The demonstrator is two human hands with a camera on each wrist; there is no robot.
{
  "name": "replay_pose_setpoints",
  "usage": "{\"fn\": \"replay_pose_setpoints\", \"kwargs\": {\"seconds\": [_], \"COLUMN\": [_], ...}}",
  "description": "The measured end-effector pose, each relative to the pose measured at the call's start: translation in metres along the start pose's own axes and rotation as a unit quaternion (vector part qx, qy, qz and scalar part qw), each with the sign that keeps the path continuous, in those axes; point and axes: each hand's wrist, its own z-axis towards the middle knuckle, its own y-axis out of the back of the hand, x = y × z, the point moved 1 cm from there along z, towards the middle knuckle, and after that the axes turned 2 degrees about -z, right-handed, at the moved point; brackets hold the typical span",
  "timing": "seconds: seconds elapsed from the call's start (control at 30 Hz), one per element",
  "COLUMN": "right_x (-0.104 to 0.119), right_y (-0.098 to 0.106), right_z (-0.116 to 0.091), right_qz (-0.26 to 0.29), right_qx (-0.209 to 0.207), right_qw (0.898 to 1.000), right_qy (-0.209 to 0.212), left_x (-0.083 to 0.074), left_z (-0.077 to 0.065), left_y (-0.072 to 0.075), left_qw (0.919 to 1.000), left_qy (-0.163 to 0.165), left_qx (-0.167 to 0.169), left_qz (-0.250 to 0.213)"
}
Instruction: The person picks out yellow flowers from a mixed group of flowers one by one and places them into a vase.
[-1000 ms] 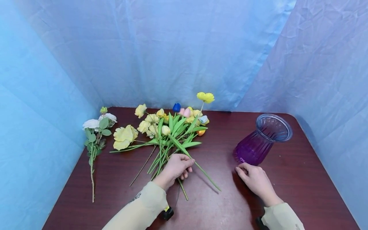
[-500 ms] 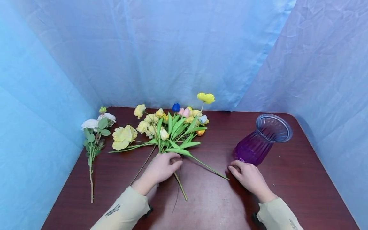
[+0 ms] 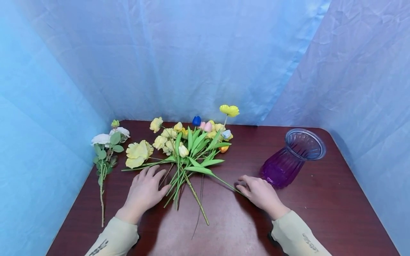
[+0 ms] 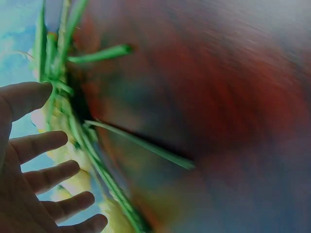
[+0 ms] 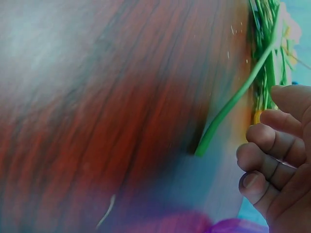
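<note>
Flowers (image 3: 190,138) near back edge (image 3: 272,126), vase (image 3: 286,161) apart

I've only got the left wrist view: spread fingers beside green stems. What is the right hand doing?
Observer: In the right wrist view, the right hand has loosely curled fingers and no stem in its grip.

Operator: Good. Where does the vase stand? It's outside my picture.

Observer: By the head view, the purple vase stands just beyond the right hand.

Operator: And are all the flowers together in one heap?

Observer: No. The head view shows the white flowers lying apart, by the left edge of the table.
</note>
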Motion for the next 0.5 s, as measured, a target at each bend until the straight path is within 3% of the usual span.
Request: {"fn": "replay_pose_setpoints", "kwargs": {"seconds": [0.23,0.5], "right_x": [0.011,0.018], "right_y": [-0.010,-0.022], "right_z": [0.008,0.014], "right_qz": [-0.010,-0.037], "right_qx": [0.022,0.013], "right_qw": [1.000,0.999], "right_qy": [-0.001,0.026], "left_x": [0.022,0.032], "left_z": [-0.010,-0.016], "left_y": [-0.006,-0.018], "left_qw": [0.9978,0.9927], "left_qy": [0.059,0.085], "left_qx": [0.029,0.085], "left_qz": [-0.009,0.002]}}
